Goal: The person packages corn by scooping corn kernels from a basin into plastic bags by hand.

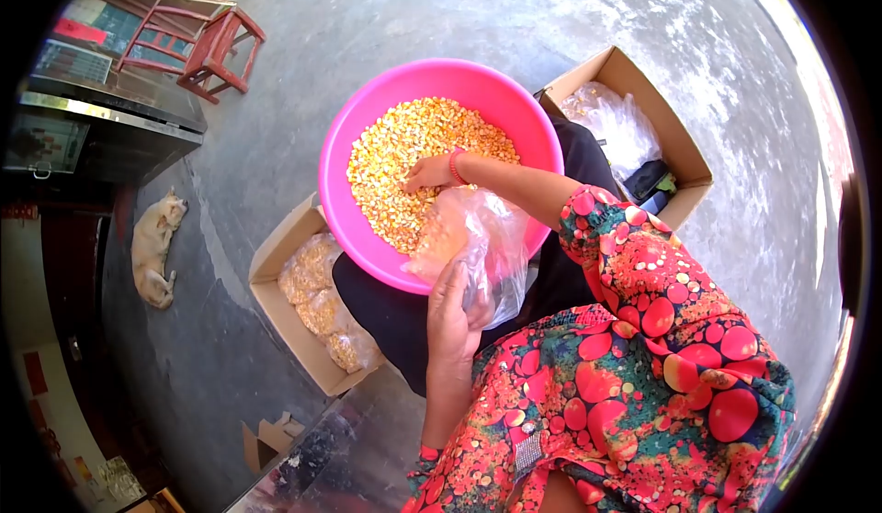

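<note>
A pink basin (542,136) holds yellow corn kernels (413,127). My right hand (427,173), with a red beaded bracelet at its wrist, is down in the corn, its fingers curled together against the kernels and its fingertips partly hidden. Below it my left hand (452,306) is closed on the edge of a clear plastic bag (491,247). The bag hangs over the basin's near rim, and its lower left part lies against the corn.
Filled bags of corn (317,297) lie in a cardboard box (276,260) left of the basin. Another box (684,150) at the upper right holds clear plastic bags (616,123) and dark items. A red wooden chair (216,49) and a lying dog (154,248) are farther left.
</note>
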{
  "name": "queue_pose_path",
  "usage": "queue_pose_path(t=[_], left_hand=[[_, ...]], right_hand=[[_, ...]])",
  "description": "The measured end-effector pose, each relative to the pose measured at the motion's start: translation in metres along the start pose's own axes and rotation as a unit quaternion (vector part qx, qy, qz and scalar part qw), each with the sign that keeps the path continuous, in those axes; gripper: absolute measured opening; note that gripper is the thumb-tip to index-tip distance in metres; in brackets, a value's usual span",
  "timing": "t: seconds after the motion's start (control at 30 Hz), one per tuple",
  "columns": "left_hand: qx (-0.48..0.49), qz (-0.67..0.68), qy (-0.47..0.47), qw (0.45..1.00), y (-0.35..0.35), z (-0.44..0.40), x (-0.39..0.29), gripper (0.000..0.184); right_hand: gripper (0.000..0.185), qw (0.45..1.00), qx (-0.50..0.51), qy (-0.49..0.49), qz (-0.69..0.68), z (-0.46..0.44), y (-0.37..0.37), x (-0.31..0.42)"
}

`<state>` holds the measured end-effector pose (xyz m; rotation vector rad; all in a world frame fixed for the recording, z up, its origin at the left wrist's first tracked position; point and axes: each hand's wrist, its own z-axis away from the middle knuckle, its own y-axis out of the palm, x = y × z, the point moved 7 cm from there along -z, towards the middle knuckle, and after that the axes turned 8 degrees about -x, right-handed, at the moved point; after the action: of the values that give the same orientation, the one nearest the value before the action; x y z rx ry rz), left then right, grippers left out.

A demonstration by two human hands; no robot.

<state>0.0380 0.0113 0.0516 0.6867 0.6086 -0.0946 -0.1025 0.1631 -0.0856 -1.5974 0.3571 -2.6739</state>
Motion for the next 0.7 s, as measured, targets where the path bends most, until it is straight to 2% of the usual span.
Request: queue_pose_path(t=[0.03,0.07,0.13,0.17,0.2,0.27,0.33,0.4,0.47,0.53,0.6,0.67,0.7], left_hand=[[0.002,0.014,0.01,1.0,0.0,0.0,-0.003,0.021],[0.005,0.029,0.02,0.999,0.0,0.0,-0.007,0.02],[0.02,0.038,0.024,0.999,0.005,0.0,-0.018,0.019],[-0.005,0.058,0.038,0.998,0.004,-0.001,-0.024,0.019],[-0.029,0.078,0.051,0.995,0.001,-0.002,-0.03,0.019],[-0.003,0.104,0.077,0.992,0.0,-0.008,-0.04,0.022],[0.022,0.158,0.097,0.982,0.0,-0.014,-0.049,0.023],[0.027,0.164,0.112,0.98,0.003,-0.018,-0.059,0.023],[-0.023,0.189,0.124,0.974,-0.004,-0.023,-0.061,0.023],[0.013,0.193,0.132,0.972,-0.002,-0.025,-0.064,0.024],[-0.004,0.201,0.148,0.968,-0.002,-0.026,-0.068,0.026],[-0.014,0.205,0.156,0.966,-0.004,-0.025,-0.07,0.028],[-0.032,0.207,0.158,0.965,-0.009,-0.025,-0.071,0.029]], right_hand=[[0.029,0.992,0.047,0.048,-0.11,-0.005,0.006,-0.006],[0.029,0.992,0.048,0.048,-0.109,0.001,-0.001,0.003],[0.022,0.963,0.174,0.065,-0.198,0.029,-0.004,0.034],[0.022,0.963,0.147,0.03,-0.226,0.033,-0.012,0.046],[0.025,0.955,0.179,0.03,-0.234,0.036,-0.018,0.056],[0.022,0.967,0.146,-0.006,-0.206,0.055,-0.034,0.085],[0.022,0.96,0.176,-0.006,-0.218,0.069,-0.039,0.105],[0.026,0.973,0.161,-0.053,-0.158,0.092,-0.044,0.134],[0.026,0.977,0.149,-0.058,-0.143,0.121,-0.04,0.15],[0.025,0.965,0.215,-0.093,-0.116,0.137,-0.023,0.155],[0.024,0.97,0.22,-0.1,-0.003,0.15,-0.011,0.149],[0.021,0.963,0.163,-0.188,0.107,0.152,-0.006,0.143],[0.021,0.963,0.164,-0.187,0.107,0.154,-0.005,0.138]])
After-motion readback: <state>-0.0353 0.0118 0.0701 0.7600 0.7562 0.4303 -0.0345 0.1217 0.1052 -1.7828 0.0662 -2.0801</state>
